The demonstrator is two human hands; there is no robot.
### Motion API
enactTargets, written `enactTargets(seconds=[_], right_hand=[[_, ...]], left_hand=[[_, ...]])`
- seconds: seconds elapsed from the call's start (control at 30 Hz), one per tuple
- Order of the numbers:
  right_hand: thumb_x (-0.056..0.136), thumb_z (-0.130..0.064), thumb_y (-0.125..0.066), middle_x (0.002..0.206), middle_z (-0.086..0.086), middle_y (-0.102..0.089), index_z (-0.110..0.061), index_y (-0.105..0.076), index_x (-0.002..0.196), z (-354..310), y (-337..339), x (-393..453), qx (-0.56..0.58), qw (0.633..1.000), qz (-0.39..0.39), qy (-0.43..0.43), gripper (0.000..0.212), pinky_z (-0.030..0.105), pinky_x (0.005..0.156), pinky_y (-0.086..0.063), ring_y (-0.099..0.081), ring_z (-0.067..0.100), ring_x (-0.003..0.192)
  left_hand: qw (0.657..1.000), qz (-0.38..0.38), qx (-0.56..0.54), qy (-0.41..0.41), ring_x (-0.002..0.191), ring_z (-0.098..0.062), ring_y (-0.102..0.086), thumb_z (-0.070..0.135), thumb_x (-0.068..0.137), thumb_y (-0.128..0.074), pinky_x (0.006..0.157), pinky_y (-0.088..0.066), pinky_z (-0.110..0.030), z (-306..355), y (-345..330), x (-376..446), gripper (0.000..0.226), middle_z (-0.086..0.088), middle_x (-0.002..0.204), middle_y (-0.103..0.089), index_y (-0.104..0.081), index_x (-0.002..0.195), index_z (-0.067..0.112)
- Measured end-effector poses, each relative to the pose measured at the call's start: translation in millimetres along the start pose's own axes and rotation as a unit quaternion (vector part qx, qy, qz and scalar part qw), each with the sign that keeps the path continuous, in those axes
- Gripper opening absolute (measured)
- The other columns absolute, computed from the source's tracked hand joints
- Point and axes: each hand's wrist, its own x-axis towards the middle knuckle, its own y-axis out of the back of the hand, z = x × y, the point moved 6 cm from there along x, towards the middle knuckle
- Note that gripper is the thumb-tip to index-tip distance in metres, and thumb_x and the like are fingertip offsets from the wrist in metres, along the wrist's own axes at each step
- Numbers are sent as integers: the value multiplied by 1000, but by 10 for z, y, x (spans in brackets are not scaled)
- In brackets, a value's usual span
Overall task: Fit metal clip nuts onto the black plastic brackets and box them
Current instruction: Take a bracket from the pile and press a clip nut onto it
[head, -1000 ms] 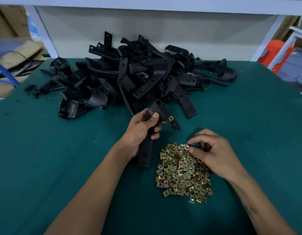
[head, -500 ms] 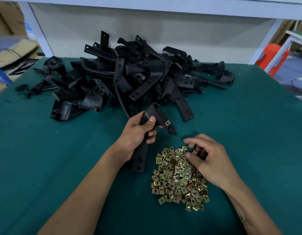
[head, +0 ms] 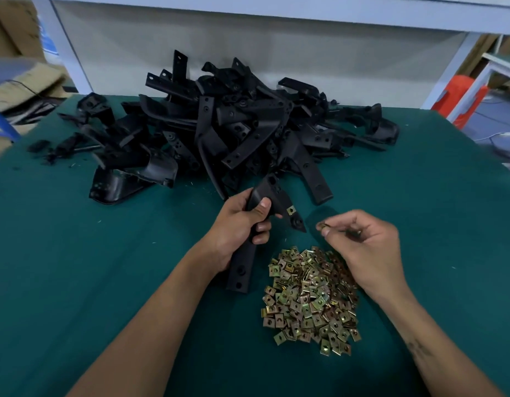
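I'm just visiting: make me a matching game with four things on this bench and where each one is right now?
Things:
1. held bracket
2. single clip nut
3. heap of clip nuts
4. pile of black brackets

Places:
A. far side of the green table
B. pinched in right hand
C. gripped by left hand
D. on the cloth under the right wrist

Pairs: 1-C, 2-B, 3-D, 4-A

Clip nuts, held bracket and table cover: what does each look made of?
Clip nuts: thin stamped metal, it seems, with a yellowish plated sheen and glints. Bracket in the left hand: matte black, moulded-looking, probably plastic. Table cover: dull dark green, soft-looking, likely felt or cloth; weave too fine to tell.
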Motion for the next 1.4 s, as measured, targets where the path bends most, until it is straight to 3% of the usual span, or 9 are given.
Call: enactTargets(seconds=[0.17, 0.4, 0.67, 0.83, 1.03, 1.1, 1.2, 1.27, 1.4], right_hand=[[81, -9, -75, 83, 6, -75, -25, -78, 96, -223, -144, 291, 77, 997, -15, 24, 22, 34, 74, -60, -69, 25, 74], [86, -2, -75, 89, 2, -79, -27, -80, 93, -249, -367, 456, 97, 994, -35, 24, 26, 29, 84, -60, -76, 18, 89], [91, -1, -72, 93, -4, -79, -23, -77, 101, -322, -485, 374, 130, 991, 16, 37, 25, 19, 77, -57, -75, 10, 90], [89, -5, -75, 85, 9, -76, -17, -79, 87, -195, -566, 259, 292, 951, 49, -84, 13, 39, 63, -62, -73, 23, 76], [90, -6, -74, 83, 11, -74, -14, -76, 86, -145, -623, 222, 348, 925, 52, -140, 9, 33, 56, -60, -68, 22, 67], [91, -5, -72, 85, 11, -74, -13, -75, 88, -147, -596, 244, 335, 933, 54, -119, 10, 39, 61, -62, -70, 23, 71], [93, -2, -69, 92, 10, -75, -16, -78, 94, -153, -522, 295, 295, 952, 50, -67, 16, 49, 90, -58, -70, 23, 88], [94, -3, -66, 93, 4, -74, -21, -80, 98, -167, -512, 311, 265, 963, 29, -44, 23, 41, 96, -55, -68, 17, 94], [95, -6, -64, 96, -5, -75, -30, -80, 103, -278, -505, 320, 172, 984, -26, 35, 30, 19, 80, -55, -69, 7, 91]], left_hand=[[1000, 11, 2, -22, 55, -11, -37, 7, 108, -46, 45, -33, -22, 8, 12, 16, 9, -5, 79, -65, -52, 104, 1], [1000, -1, 12, -26, 54, -10, -37, 8, 107, -46, 45, -34, -21, 33, -34, 3, 10, -5, 79, -65, -53, 106, 1], [997, -63, 4, -37, 54, -10, -36, 16, 102, -53, 43, -35, -20, 61, -69, 14, 18, -7, 81, -63, -55, 112, 1], [994, -105, -11, -31, 53, -9, -36, 19, 100, -53, 42, -35, -18, 31, -179, 6, 15, -7, 80, -62, -57, 103, 5], [994, -104, -13, -31, 51, -8, -37, 16, 100, -52, 41, -35, -18, 44, -180, -6, 14, -8, 78, -61, -55, 102, 3], [994, -103, -12, -28, 51, -8, -37, 16, 100, -53, 41, -35, -18, 39, -176, -3, 18, -8, 79, -61, -54, 108, 0], [994, -102, -11, -27, 51, -8, -37, 17, 100, -54, 41, -35, -18, 31, -172, -1, 20, -8, 79, -61, -54, 110, 0], [994, -102, -11, -26, 51, -8, -37, 17, 100, -54, 41, -35, -18, 31, -171, 2, 16, -7, 79, -62, -56, 107, 4], [995, -99, -12, -24, 51, -8, -38, 18, 99, -55, 41, -36, -18, 34, -164, 11, 15, -7, 79, -63, -58, 108, 6]])
